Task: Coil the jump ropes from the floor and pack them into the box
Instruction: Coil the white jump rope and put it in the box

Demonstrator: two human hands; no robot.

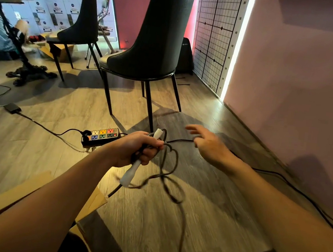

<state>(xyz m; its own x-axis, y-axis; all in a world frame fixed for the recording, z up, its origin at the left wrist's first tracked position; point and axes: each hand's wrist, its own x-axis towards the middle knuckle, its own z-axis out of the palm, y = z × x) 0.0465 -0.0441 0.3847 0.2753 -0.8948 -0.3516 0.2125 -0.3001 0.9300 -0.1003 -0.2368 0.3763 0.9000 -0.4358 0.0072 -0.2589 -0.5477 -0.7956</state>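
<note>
My left hand [138, 150] grips the jump rope [129, 174], handle and loops together, above the floor [61, 104] near the box [96, 199], so I should draw in the trailing cord as even loops with my spread, empty right hand [208, 146].

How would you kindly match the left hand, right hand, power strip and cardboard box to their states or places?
1 left hand; 2 right hand; 3 power strip; 4 cardboard box.
A has coloured sockets; B open, fingers spread; C grips the jump rope; D in the lower-left corner.
Pairs: 1-C, 2-B, 3-A, 4-D.
</note>
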